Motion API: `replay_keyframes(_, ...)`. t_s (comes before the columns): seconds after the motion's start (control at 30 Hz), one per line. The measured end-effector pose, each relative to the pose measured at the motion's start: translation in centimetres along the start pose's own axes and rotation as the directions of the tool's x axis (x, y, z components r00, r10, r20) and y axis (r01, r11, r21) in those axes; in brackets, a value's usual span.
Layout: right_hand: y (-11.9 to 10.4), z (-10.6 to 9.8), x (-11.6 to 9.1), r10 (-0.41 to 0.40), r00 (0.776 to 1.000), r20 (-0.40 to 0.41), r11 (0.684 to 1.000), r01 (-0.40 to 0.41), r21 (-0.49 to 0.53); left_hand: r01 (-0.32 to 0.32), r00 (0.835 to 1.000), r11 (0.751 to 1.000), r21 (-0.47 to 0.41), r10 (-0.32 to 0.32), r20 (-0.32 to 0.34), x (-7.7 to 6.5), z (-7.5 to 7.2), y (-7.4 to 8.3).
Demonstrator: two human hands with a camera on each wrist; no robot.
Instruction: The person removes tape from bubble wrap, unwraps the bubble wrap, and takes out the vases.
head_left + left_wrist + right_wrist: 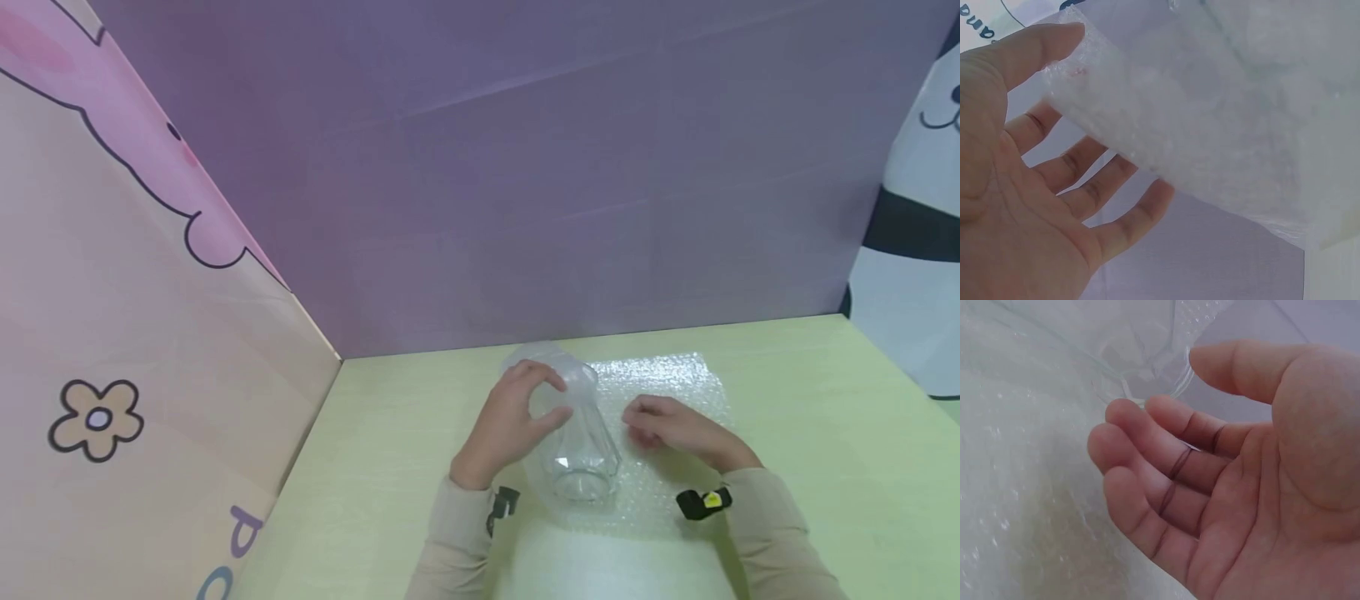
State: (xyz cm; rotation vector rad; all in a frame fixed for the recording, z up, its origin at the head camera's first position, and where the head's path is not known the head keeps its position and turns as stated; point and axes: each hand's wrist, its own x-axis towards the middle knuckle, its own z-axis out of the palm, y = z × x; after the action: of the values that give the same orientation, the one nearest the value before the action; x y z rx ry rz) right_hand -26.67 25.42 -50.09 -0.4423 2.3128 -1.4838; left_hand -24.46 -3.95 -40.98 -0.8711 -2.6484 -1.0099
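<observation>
A clear glass vase [581, 446] lies on a sheet of bubble wrap [660, 375], its round base towards me. A raised flap of the wrap [1197, 125] stands at the vase's left side and partly covers its far end. My left hand [510, 417] is at this flap, thumb and fingers spread apart, fingertips against the edge of the wrap. To the right of the vase, my right hand [675, 425] hovers over the sheet with loosely bent fingers and holds nothing. In the right wrist view, faceted glass of the vase [1147, 369] shows beyond the fingertips.
The pale yellow table [405, 417] extends to both sides of the wrap. A purple-grey panel [525, 183] rises behind it, and a panel with cartoon prints [187, 350] stands on the left. A panda print [915, 208] shows on the right.
</observation>
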Motion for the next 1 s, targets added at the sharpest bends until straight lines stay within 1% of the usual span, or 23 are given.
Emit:
replay_keyframes(0.17,-0.6,0.2,0.0,-0.023,0.999,0.025,0.999,0.024,-0.024,0.013,1.000,1.000,-0.013,-0.013,-0.008,0.0,-0.2,0.0)
replay_keyframes(0.4,-1.0,0.8,0.1,0.010,0.998,0.058,1.000,-0.010,-0.009,0.025,0.999,1.000,-0.016,-0.025,-0.027,0.0,-0.1,-0.5)
replay_keyframes(0.63,-1.5,1.5,0.3,0.039,0.996,0.080,0.999,-0.039,0.002,0.036,0.999,0.999,-0.002,-0.036,-0.035,-0.1,-0.2,-0.6)
replay_keyframes(0.77,-1.8,1.9,0.5,0.056,0.995,0.082,0.998,-0.058,0.020,0.044,0.998,0.999,0.006,-0.044,-0.038,-0.2,-0.4,-0.7)
replay_keyframes(1.0,-2.5,2.6,0.7,0.084,0.993,0.079,0.996,-0.085,0.016,0.054,0.998,0.998,0.019,-0.054,-0.027,-0.2,-0.6,-0.8)
